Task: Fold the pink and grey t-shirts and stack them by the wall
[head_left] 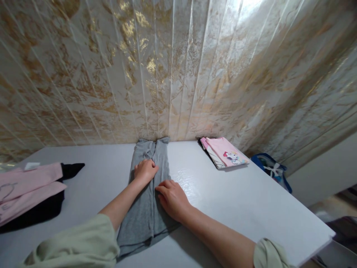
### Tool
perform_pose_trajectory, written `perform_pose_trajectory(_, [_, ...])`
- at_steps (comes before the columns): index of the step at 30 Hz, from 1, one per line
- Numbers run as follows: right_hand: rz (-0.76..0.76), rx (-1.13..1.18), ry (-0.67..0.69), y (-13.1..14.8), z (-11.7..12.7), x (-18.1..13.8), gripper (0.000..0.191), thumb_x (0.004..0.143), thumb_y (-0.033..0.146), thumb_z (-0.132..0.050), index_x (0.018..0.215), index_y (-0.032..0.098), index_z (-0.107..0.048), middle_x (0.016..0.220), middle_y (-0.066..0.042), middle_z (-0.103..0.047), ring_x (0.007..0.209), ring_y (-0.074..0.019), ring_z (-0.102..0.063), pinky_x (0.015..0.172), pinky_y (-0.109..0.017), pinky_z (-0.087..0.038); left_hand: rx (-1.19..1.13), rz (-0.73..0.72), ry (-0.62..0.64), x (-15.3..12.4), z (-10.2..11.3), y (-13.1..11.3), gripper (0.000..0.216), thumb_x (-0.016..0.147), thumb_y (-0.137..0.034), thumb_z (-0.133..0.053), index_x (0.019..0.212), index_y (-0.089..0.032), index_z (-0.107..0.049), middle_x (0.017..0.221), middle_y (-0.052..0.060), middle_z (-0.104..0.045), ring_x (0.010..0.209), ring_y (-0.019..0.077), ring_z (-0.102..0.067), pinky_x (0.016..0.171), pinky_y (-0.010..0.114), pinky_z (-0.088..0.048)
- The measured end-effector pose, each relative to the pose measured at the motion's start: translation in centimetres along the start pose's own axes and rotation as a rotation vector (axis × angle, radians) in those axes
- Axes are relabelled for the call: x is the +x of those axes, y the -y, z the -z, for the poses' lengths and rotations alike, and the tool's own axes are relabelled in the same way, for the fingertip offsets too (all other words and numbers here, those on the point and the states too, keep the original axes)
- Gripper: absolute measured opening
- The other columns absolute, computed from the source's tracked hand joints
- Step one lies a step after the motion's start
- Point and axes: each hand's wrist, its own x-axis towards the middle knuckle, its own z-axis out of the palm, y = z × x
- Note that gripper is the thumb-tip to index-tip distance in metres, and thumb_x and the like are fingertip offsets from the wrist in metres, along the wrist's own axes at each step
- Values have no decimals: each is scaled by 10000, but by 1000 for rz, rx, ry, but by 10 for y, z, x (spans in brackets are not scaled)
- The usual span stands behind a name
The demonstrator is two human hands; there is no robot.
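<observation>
A grey garment [142,219] of soft cloth lies lengthwise on the white table, its sides folded in so that two edges meet along the middle. Its far end reaches the curtain. My left hand [145,172] rests on the upper part with curled fingers, closed on the cloth near the middle line. Lower and to the right, my right hand [173,198] is also closed, thumb and fingers at the edge of the right fold. The fingertips of both hands are partly hidden.
A folded pink garment with a cartoon print [227,152] lies at the table's back right. Pink and black clothes [33,186] lie at the left. Beyond the white table [223,208] hangs a gold-patterned curtain [156,74]. A blue bag [272,169] stands past the right edge.
</observation>
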Motion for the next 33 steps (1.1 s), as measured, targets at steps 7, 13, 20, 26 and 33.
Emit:
perform_pose_trajectory(7, [11,31,-31,-3,4,0,240,893,169,-573,1092,255,-673,1060,-28,-641,989,-180,-558,869,-281,-421,37,-31,-34,-9,8,8,120,820,-289,-546,810,-218,-642,957,79,-689,973,266,-632,851,409,-472])
perform_pose_trajectory(13, [-187,13,-154,-28,17,5,297,904,141,-527,1147,245,-663,1081,-49,-631,991,-172,-564,866,-254,-414,2,-265,-127,-18,16,-4,242,922,-236,-409,1049,-184,-608,1118,116,-653,1101,256,-574,933,392,-437])
perform_pose_trajectory(20, [-224,-130,-17,-28,15,7,188,913,180,-515,994,214,-682,955,-58,-647,900,-183,-582,766,-261,-398,-11,-391,110,-37,-21,5,488,937,-340,-425,1402,-196,-448,1531,97,-392,1409,252,-348,1146,493,-248])
perform_pose_trajectory(26, [-216,-197,-32,-27,14,8,108,895,189,-538,887,205,-645,923,-48,-638,855,-181,-569,708,-265,-379,-4,-428,85,-27,-12,-2,415,954,-272,-367,1332,-192,-518,1452,96,-504,1352,214,-435,1149,447,-273])
perform_pose_trajectory(33, [-65,-170,-37,-24,7,8,131,906,160,-524,981,193,-626,984,-39,-655,914,-175,-575,809,-278,-389,15,-455,112,-18,-30,-20,482,930,-226,-404,1388,-84,-448,1516,170,-394,1397,262,-375,1141,409,-305])
